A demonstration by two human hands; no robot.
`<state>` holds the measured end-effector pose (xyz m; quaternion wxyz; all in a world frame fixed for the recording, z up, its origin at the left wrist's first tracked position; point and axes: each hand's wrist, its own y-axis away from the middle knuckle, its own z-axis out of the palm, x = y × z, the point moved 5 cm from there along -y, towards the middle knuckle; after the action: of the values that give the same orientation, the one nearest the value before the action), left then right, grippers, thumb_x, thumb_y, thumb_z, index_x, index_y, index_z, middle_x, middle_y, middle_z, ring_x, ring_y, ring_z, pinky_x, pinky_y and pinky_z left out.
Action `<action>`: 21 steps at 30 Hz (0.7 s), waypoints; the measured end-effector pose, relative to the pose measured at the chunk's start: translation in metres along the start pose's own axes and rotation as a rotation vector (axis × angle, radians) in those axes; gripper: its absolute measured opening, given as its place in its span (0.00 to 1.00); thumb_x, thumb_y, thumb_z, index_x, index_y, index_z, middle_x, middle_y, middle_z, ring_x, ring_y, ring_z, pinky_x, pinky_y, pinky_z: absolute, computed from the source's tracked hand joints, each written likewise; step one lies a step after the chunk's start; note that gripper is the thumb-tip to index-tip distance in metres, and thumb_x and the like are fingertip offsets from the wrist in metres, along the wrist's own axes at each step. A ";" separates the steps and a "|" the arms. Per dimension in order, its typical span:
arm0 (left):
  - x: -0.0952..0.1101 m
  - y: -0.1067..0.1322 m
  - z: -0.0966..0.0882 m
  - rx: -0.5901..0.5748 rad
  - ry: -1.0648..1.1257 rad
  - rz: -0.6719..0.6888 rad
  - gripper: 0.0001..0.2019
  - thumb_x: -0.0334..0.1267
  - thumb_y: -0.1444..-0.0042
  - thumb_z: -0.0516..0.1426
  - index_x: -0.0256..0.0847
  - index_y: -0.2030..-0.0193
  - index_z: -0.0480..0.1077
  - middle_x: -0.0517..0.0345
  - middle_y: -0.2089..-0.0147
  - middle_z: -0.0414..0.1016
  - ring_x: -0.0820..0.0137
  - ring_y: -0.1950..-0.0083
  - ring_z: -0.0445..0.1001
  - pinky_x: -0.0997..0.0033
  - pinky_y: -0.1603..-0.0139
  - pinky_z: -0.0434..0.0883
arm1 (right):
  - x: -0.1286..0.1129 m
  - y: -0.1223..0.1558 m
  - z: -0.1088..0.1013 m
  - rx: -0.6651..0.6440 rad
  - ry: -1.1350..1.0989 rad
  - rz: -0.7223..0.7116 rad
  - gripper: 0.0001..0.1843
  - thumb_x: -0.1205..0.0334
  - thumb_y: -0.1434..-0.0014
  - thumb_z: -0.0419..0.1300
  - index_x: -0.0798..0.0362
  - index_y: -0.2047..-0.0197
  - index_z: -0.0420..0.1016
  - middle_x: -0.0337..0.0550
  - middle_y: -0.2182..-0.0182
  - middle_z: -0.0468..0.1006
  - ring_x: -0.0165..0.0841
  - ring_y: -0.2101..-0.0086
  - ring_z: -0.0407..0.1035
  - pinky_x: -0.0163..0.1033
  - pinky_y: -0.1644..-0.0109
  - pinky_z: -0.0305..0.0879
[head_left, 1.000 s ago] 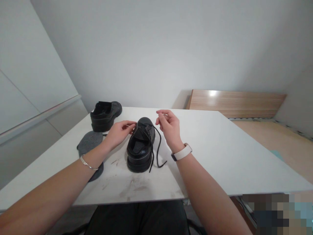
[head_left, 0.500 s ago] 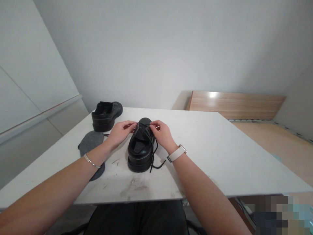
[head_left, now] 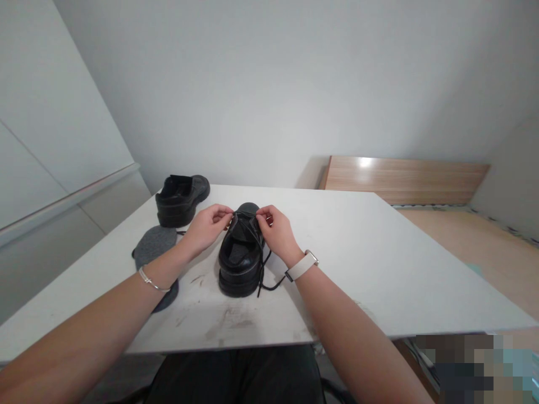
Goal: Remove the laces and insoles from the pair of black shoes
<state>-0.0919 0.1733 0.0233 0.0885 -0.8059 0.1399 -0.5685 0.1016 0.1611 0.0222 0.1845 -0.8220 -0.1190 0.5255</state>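
Note:
A black shoe (head_left: 238, 275) stands on the white table before me, heel toward me and toe away. Its black shoelace (head_left: 269, 288) trails loose down the right side onto the tabletop. At the left eyelet edge, my left hand (head_left: 209, 225) pinches the lace between thumb and fingers. My right hand (head_left: 275, 230) is closed in a similar pinch on the lace at the right eyelet edge. A stretch of lace crosses the shoe's front between both hands. The exact grip points are partly hidden by the fingers.
A second black shoe (head_left: 179, 205) sits at the far left of the white table (head_left: 345, 269). A grey insole (head_left: 156, 247) lies partly under my left forearm. Dark smudges mark the tabletop near me. A wooden headboard (head_left: 400, 179) stands beyond the right side.
Both hands stay pinched at the shoe's front, with only slight finger movement. The lace between them shows more clearly across the shoe. The view has shifted slightly.

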 end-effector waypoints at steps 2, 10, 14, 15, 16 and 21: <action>0.003 0.001 -0.001 -0.024 -0.053 0.014 0.16 0.51 0.44 0.60 0.38 0.61 0.72 0.54 0.66 0.78 0.65 0.65 0.76 0.64 0.60 0.73 | -0.001 0.001 -0.001 -0.002 0.008 -0.011 0.06 0.65 0.40 0.56 0.53 0.61 0.73 0.39 0.70 0.76 0.31 0.70 0.69 0.38 0.61 0.67; 0.029 0.008 -0.005 0.045 -0.088 0.185 0.10 0.45 0.40 0.57 0.40 0.63 0.68 0.58 0.66 0.73 0.68 0.63 0.73 0.67 0.59 0.69 | -0.004 0.001 -0.002 -0.026 0.054 -0.039 0.09 0.67 0.40 0.55 0.53 0.58 0.75 0.40 0.69 0.76 0.33 0.68 0.70 0.39 0.59 0.68; 0.034 0.009 -0.005 0.034 0.006 0.197 0.11 0.42 0.46 0.61 0.41 0.60 0.66 0.60 0.64 0.70 0.71 0.64 0.70 0.71 0.60 0.69 | -0.002 0.000 -0.002 -0.041 0.085 -0.039 0.10 0.68 0.40 0.55 0.54 0.57 0.76 0.41 0.68 0.77 0.32 0.68 0.70 0.40 0.57 0.68; 0.035 0.009 -0.006 0.028 0.012 0.204 0.12 0.40 0.47 0.62 0.41 0.59 0.66 0.59 0.62 0.70 0.71 0.64 0.70 0.71 0.61 0.69 | -0.002 0.000 -0.003 -0.046 0.092 -0.039 0.11 0.68 0.40 0.55 0.53 0.57 0.76 0.41 0.67 0.77 0.32 0.68 0.70 0.40 0.57 0.68; 0.036 0.009 -0.007 0.027 -0.014 0.218 0.12 0.39 0.47 0.62 0.41 0.57 0.67 0.59 0.62 0.69 0.71 0.64 0.70 0.71 0.62 0.69 | -0.002 0.000 -0.003 -0.051 0.097 -0.038 0.11 0.68 0.40 0.55 0.53 0.57 0.77 0.42 0.67 0.77 0.32 0.68 0.70 0.40 0.57 0.68; 0.042 0.010 -0.019 0.116 -0.519 0.385 0.10 0.37 0.42 0.55 0.42 0.55 0.73 0.55 0.60 0.71 0.68 0.64 0.70 0.68 0.61 0.68 | -0.001 -0.001 -0.003 -0.073 0.113 -0.036 0.12 0.68 0.40 0.55 0.53 0.56 0.77 0.42 0.67 0.78 0.32 0.68 0.70 0.40 0.58 0.68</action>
<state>-0.0980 0.1508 0.0645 0.2727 -0.8763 0.2300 -0.3239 0.1036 0.1607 0.0248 0.1705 -0.8542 -0.1422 0.4702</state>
